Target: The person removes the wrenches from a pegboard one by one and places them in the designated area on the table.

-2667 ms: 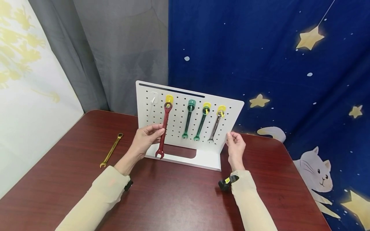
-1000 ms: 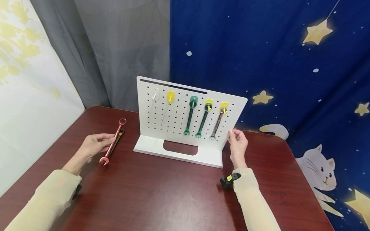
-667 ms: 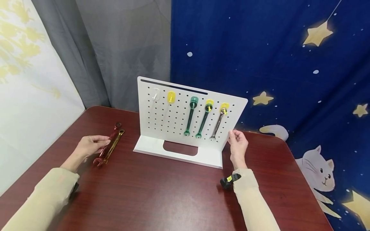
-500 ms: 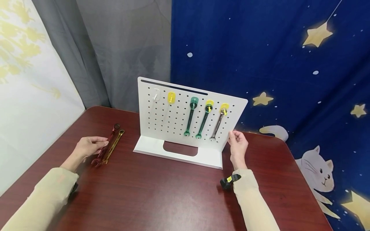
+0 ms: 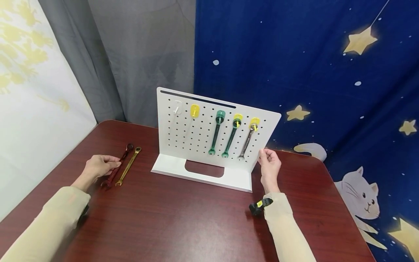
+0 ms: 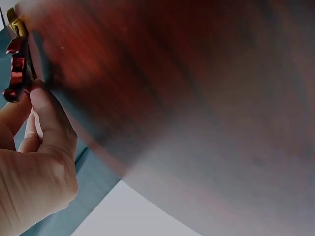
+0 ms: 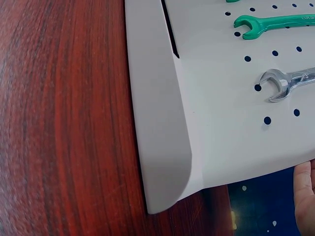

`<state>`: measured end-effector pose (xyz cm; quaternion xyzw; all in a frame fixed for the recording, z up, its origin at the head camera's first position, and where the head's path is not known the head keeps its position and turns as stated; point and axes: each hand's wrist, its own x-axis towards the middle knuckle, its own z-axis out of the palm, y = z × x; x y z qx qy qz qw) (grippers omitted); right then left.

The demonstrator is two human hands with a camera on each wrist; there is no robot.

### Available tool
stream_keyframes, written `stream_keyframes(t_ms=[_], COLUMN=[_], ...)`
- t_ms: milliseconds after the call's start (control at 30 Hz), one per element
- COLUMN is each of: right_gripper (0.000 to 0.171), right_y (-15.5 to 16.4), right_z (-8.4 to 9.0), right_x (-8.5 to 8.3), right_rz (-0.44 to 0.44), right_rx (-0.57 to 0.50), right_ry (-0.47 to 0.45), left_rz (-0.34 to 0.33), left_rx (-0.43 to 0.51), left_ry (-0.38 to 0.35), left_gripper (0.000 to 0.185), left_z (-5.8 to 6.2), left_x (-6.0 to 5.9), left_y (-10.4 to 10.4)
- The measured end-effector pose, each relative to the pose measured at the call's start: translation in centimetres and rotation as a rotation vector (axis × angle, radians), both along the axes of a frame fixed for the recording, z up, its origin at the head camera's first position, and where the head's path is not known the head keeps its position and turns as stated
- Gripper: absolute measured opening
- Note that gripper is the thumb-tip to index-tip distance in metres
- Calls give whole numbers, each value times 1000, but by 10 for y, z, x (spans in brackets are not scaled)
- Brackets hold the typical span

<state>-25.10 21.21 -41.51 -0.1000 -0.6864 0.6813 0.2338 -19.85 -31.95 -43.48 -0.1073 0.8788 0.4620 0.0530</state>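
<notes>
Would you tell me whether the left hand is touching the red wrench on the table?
Touching: in the left wrist view the left hand's fingertips press against the red wrench.

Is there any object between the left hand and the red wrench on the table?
Nothing visible. The left hand lies right at the dark red metal wrench on the brown wooden table, its fingertips at the shaft. The gold wrench lies beyond it.
</notes>
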Motion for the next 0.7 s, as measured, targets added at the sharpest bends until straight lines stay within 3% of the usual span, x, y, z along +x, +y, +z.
stream_keyframes(t_ms=[200, 467, 700], right_gripper=[13, 8, 10], right_y=[0, 1, 0], right_z=[-1, -1, 0], right_x=[0, -1, 0], right_rz=[-2, 0, -1], right_rx=[-16, -40, -25], right_ry=[5, 22, 13], left_rz=[-5, -33, -23], left_rx=[-71, -340, -386], left_ry=[15, 99, 133], left_gripper=[36, 25, 18], left_z=[-1, 6, 8], left_x=[-2, -1, 1], left_y=[0, 6, 10])
